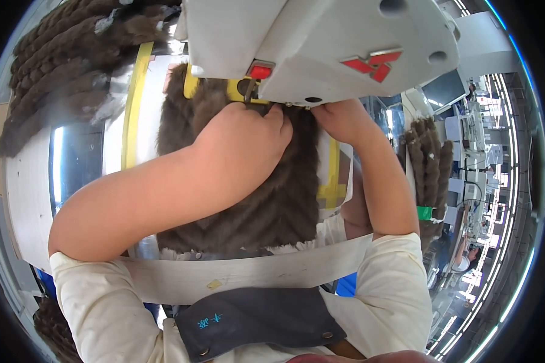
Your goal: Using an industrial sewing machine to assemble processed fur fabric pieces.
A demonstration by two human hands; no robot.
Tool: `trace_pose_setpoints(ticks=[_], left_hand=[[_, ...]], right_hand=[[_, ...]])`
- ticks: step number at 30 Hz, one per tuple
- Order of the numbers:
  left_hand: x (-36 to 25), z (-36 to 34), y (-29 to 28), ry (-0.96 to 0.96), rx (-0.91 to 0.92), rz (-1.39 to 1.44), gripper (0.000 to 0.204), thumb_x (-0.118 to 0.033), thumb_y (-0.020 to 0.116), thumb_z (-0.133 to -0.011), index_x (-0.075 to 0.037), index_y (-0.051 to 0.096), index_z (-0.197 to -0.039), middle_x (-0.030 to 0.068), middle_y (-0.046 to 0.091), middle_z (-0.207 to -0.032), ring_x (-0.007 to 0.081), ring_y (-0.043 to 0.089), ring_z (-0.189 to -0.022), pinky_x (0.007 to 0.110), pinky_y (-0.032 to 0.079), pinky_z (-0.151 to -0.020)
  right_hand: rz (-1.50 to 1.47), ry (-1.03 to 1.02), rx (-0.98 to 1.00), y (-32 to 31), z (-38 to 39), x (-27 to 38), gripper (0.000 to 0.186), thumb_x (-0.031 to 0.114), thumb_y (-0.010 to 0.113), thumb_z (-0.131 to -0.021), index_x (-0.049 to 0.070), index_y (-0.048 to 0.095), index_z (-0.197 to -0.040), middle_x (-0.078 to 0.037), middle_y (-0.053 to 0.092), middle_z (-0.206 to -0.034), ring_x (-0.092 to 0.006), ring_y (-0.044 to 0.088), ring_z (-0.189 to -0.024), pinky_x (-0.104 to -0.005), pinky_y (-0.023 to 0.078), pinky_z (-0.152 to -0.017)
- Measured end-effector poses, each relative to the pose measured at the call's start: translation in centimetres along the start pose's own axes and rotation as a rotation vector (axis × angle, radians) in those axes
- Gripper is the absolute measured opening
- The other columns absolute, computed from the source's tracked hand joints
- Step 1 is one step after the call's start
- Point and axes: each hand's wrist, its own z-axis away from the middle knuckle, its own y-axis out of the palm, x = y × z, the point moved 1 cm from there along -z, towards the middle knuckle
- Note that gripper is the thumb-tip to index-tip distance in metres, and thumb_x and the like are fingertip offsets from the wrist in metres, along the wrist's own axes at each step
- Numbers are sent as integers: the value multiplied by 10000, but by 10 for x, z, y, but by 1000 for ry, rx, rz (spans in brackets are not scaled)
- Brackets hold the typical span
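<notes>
A white sewing machine [315,42] with red marks and a red switch hangs over a brown fur piece [278,212] with chevron-like bands and ragged pale lower edges. My left hand [251,136] is curled at the fur's upper part, just below the metal presser parts [248,91] and yellow plate [194,88]; its fingertips are partly hidden. My right hand [342,121] grips the fur's upper right edge under the machine head, its fingertips also partly hidden.
Long fur strips [54,85] lie at the upper left beside yellow tape [130,139]; more strips [430,163] lie at the right. The pale table's front edge [236,278] runs before me. Further right, another person [463,260] sits among workstations.
</notes>
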Motion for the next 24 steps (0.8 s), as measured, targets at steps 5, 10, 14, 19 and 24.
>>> trace_pose_setpoints(ticks=[5,10,14,19,24], left_hand=[[0,9,-2,0,-10,-118,616,-141,662,-812,92,557,-1373,274,624,-1385,228,720,-815,329,530,-744],[2,14,-1,-10,-15,-142,605,-126,643,-826,93,554,-1383,274,632,-1381,236,727,-846,328,533,-756],[3,11,-3,-12,-57,-75,569,-95,612,-838,80,560,-1377,248,629,-1386,263,730,-917,356,535,-796],[11,14,-3,-60,-63,51,492,-43,549,-866,36,574,-1351,204,627,-1369,312,701,-1076,388,529,-896],[8,6,-14,-42,13,80,491,-6,546,-849,37,576,-1338,216,621,-1375,341,689,-1083,406,522,-923]], right_hand=[[-6,-62,24,5,-7,-2,266,100,602,-927,22,704,-1161,-187,724,-1120,-423,652,-1068,-469,530,-915],[-48,-49,-38,9,-10,5,273,95,595,-922,36,712,-1161,-173,728,-1100,-415,663,-1048,-468,540,-891],[5,-49,-37,10,-1,-10,282,74,595,-899,44,716,-1152,-174,725,-1095,-404,673,-1022,-471,545,-873],[-105,-85,79,-7,16,19,388,44,568,-871,105,731,-1217,-104,728,-1208,-348,690,-1053,-453,562,-885],[-161,-195,-51,13,35,23,400,20,615,-838,100,742,-1209,-103,721,-1250,-345,692,-1074,-439,574,-883]])
